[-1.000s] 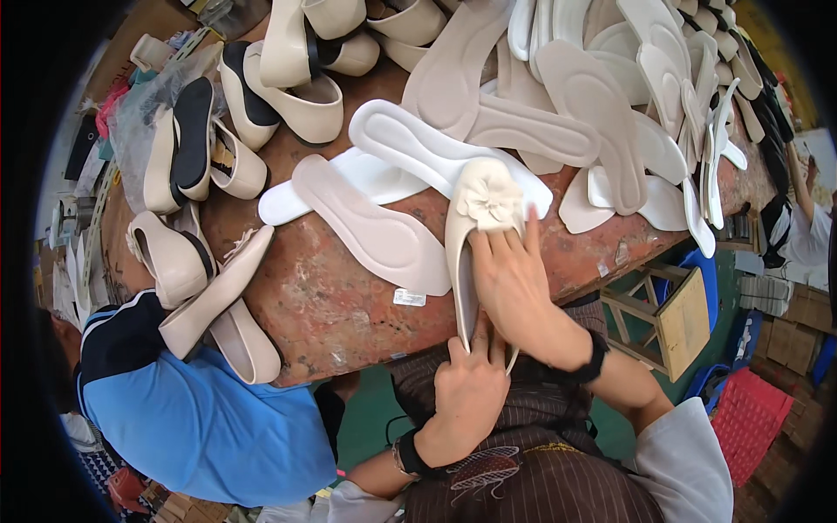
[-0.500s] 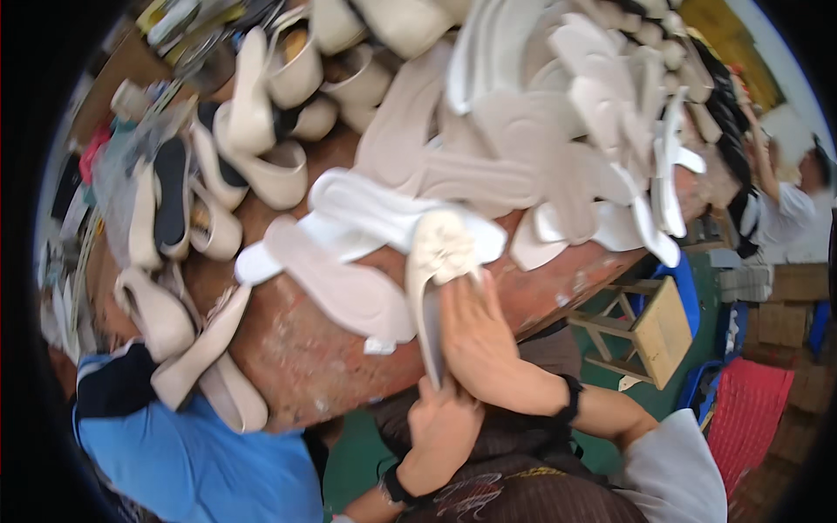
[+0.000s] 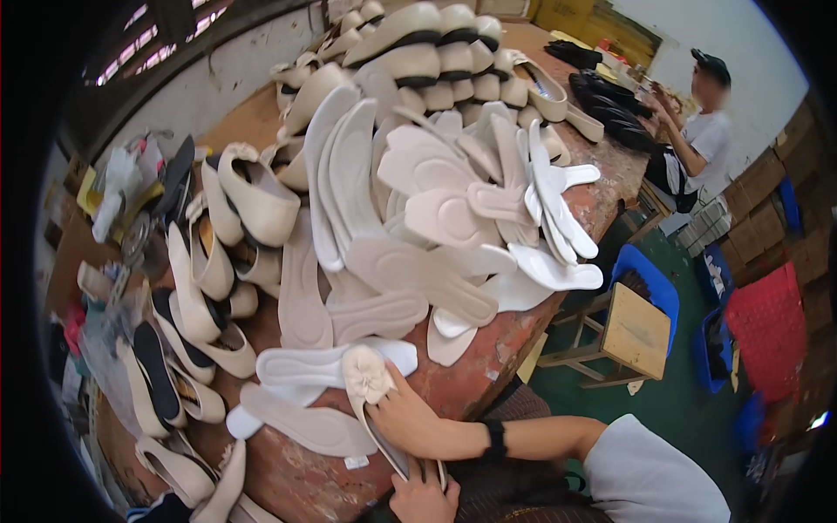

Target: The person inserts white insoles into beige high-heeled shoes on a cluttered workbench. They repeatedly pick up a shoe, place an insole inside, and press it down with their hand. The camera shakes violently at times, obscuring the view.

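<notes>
A cream flat shoe (image 3: 360, 398) with a fabric flower on its toe is tilted over the table's near edge, toe pointing away from me. My left hand (image 3: 425, 499) is closed around its heel end. My right hand (image 3: 410, 420), with a black band at the wrist, reaches into the shoe's opening; its fingertips are hidden inside. Just left of the shoe lies a beige insole (image 3: 307, 420), overlapping white insoles (image 3: 301, 367). A small white label (image 3: 357, 462) sits by that insole's end.
A large heap of insoles (image 3: 436, 209) covers the middle of the table (image 3: 296, 479). Cream shoes (image 3: 261, 196) line the left side, and more are stacked at the back (image 3: 410, 61). At right stand a wooden stool (image 3: 632, 331) and a blue chair (image 3: 649, 275). Another person (image 3: 706, 131) works at the far right.
The view has swung up, showing more of the far table and the other person. My right hand has gone deeper into the shoe. A blue-clad person at lower left has mostly left view.
</notes>
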Demonstrator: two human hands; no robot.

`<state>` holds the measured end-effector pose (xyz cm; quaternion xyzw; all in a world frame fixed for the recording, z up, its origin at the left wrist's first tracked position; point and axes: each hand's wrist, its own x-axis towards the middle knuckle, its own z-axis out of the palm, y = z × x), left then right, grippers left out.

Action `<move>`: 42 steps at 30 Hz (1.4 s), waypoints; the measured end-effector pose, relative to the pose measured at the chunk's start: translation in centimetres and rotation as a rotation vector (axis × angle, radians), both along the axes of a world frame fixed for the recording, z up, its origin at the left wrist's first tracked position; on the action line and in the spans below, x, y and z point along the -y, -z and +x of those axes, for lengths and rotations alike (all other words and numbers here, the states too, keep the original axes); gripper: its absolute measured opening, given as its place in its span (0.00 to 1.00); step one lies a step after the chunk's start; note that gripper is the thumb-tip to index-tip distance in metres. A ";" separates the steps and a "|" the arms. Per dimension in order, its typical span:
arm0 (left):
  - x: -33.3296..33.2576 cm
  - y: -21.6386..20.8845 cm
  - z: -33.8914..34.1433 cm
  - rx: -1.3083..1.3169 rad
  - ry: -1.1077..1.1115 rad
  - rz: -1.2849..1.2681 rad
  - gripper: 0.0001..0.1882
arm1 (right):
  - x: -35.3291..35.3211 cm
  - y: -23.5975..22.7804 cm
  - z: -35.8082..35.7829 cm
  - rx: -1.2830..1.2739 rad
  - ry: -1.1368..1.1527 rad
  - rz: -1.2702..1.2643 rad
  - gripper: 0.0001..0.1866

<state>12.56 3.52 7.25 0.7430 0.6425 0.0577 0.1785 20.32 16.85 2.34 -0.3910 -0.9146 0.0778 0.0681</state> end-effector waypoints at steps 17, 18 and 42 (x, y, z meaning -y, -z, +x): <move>-3.2 -15.2 -27.5 -0.050 -0.553 0.746 0.11 | -13.2 -9.9 20.4 -0.913 0.625 0.078 0.12; -3.9 -15.2 -29.4 -0.108 -0.593 0.798 0.12 | -14.4 -10.0 21.4 -0.987 0.674 0.060 0.12; -6.4 -3.1 -28.9 -0.925 -0.600 0.246 0.13 | -29.0 -8.0 24.8 -0.864 0.486 0.691 0.31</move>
